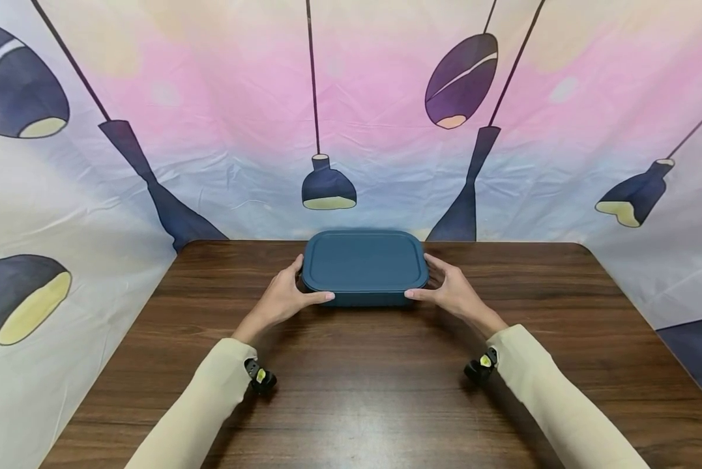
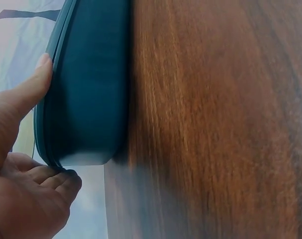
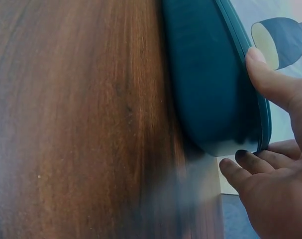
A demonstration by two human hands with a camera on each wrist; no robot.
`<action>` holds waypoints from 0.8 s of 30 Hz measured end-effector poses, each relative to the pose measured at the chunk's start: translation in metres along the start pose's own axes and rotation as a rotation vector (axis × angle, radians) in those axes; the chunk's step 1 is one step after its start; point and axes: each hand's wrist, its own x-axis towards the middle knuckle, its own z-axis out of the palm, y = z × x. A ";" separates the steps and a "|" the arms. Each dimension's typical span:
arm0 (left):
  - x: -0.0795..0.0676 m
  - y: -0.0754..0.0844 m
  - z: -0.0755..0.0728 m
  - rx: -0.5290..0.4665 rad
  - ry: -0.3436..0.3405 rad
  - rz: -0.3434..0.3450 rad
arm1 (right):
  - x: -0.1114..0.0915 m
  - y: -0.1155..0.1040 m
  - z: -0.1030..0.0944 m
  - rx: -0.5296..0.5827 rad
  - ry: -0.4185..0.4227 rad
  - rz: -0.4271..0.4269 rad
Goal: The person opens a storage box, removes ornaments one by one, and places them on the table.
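Observation:
A dark blue rectangular food container (image 1: 365, 260) with rounded corners and a fitted lid sits at the far edge of the table in the head view. My left hand (image 1: 281, 296) grips its left end, the thumb on the front rim and the fingers at the side. At the right end my right hand (image 1: 453, 293) holds it the same way. In the left wrist view the container (image 2: 91, 89) shows its smooth side wall, with fingertips touching the lid's rim. The right wrist view shows the container's wall (image 3: 210, 74) close to the wood; its contents are hidden.
The brown wood-grain table (image 1: 362, 378) spreads in front of the container and to both sides. Behind its far edge hangs a fabric backdrop (image 1: 239, 130) printed with lamps. Small black devices, one of them a wrist camera (image 1: 261, 378), are strapped at both cuffs.

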 end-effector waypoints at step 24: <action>0.000 0.003 -0.002 0.025 0.003 -0.001 | 0.002 -0.005 0.000 -0.090 0.008 -0.011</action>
